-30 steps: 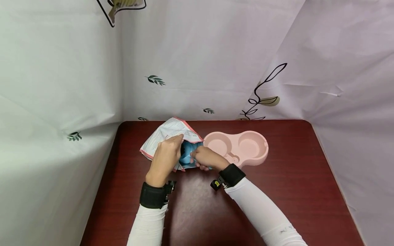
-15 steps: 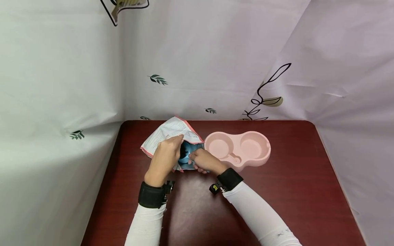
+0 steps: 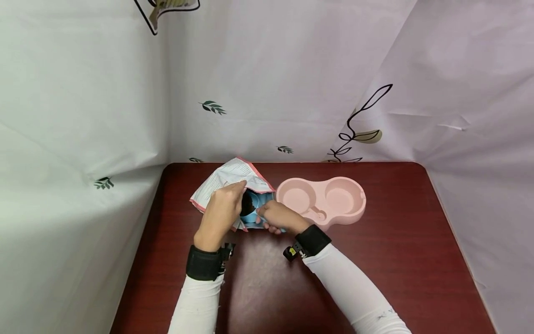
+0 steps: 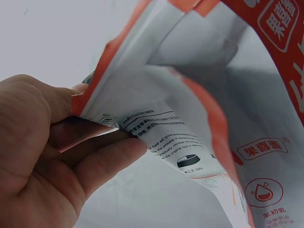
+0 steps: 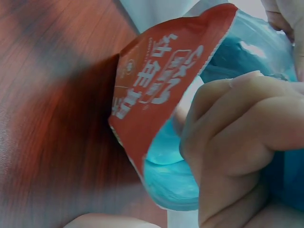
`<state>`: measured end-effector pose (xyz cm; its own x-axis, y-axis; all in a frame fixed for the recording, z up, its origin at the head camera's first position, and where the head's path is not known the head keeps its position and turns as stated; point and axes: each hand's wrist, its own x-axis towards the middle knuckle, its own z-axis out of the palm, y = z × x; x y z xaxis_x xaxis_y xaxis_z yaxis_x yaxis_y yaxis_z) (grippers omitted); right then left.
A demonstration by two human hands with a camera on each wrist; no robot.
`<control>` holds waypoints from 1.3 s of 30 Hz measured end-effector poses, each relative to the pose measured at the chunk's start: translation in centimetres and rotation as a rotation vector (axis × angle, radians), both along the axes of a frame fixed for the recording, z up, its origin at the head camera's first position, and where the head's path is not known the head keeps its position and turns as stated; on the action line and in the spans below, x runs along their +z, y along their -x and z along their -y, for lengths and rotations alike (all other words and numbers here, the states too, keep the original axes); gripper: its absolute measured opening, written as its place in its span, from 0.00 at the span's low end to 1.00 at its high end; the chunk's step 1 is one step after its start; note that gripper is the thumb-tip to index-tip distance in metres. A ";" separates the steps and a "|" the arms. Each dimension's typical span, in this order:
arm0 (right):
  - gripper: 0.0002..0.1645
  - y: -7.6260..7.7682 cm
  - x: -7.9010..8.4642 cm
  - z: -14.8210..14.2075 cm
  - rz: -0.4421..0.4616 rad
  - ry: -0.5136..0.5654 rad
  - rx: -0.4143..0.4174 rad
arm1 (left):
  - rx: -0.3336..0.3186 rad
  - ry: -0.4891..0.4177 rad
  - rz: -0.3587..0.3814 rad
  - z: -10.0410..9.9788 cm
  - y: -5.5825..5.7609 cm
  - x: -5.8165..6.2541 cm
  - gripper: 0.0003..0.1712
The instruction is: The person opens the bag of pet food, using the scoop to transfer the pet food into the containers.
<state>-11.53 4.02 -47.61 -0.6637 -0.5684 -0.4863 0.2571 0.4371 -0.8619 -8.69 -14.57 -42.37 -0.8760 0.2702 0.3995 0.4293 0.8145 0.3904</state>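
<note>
A white pouch with red edging (image 3: 225, 178) lies on its side at the table's back, mouth toward me. My left hand (image 3: 223, 208) pinches the upper rim of its mouth; in the left wrist view, thumb and fingers (image 4: 109, 156) hold the printed film. My right hand (image 3: 277, 215) is at the mouth and grips the handle of a blue scoop (image 3: 247, 217). Dark contents (image 3: 248, 204) show in the scoop's bowl, inside the pouch. The right wrist view shows curled fingers (image 5: 232, 128) at the pouch's red front panel (image 5: 159, 85); they hide most of the scoop.
A pink double bowl (image 3: 318, 195) stands just right of the pouch, close to my right hand. The dark red table (image 3: 396, 250) meets white patterned sheets (image 3: 267, 93) at its back and sides.
More of the dark contents shows in the scoop now. My right hand has shifted slightly to the left at the pouch's mouth. The left hand keeps its hold on the rim.
</note>
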 end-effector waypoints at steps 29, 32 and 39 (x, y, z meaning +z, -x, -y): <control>0.30 -1.9 -5.7 -4.7 -0.119 0.338 0.051 | -0.004 -0.020 0.026 1.0 0.9 0.0 0.15; 0.29 -2.0 -5.6 -4.6 -0.112 0.349 0.046 | 0.000 -0.021 0.023 1.0 0.9 0.0 0.15; 0.26 -1.8 -4.1 -4.6 -0.028 0.326 0.049 | 0.001 -0.023 0.040 1.2 1.0 0.0 0.15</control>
<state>-9.75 8.58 -51.69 -0.6422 -0.7226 -0.2557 0.2169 0.1486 -0.9648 -9.64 -15.76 -42.36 -0.8917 0.2602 0.3704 0.4120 0.8054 0.4261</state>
